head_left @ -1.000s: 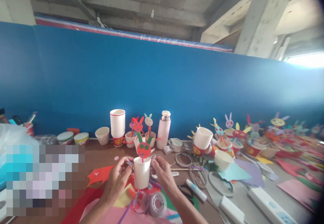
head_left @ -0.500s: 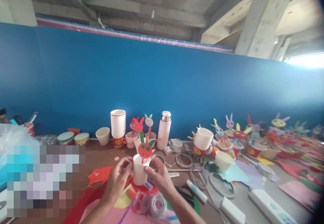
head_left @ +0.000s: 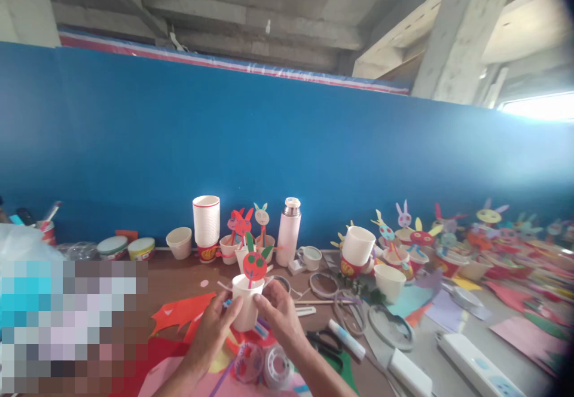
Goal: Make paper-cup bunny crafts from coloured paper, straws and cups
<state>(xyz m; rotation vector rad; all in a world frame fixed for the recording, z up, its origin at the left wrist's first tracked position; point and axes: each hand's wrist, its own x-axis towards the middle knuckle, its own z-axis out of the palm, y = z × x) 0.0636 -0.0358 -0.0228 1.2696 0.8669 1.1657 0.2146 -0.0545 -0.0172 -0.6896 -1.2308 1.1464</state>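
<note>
A white paper cup [head_left: 244, 310] is held upright between my two hands, low in the middle of the view. From its mouth rises a red paper rabbit head [head_left: 256, 266] with green ears and green eyes, on a thin pink strip. My left hand [head_left: 219, 319] grips the cup's left side, thumb on the front. On the right side, my right hand [head_left: 276, 304] presses its thumb against the wall, fingers curled behind. Small pale strips stick out on both sides near the rim. Below the cup lie two tape rolls [head_left: 278, 366] and pink paper [head_left: 168, 376].
Behind stand a stack of paper cups [head_left: 207, 223], a pink thermos [head_left: 289, 235] and several rabbit cups. To the right lie black scissors [head_left: 326, 346], a glue stick [head_left: 346, 338], a white power strip [head_left: 478, 364] and coloured paper sheets. Tubs [head_left: 112, 246] stand at the back left.
My left thumb has shifted onto the front of the cup. The cup has tipped slightly and moved a little left in view. The whole view has shifted slightly.
</note>
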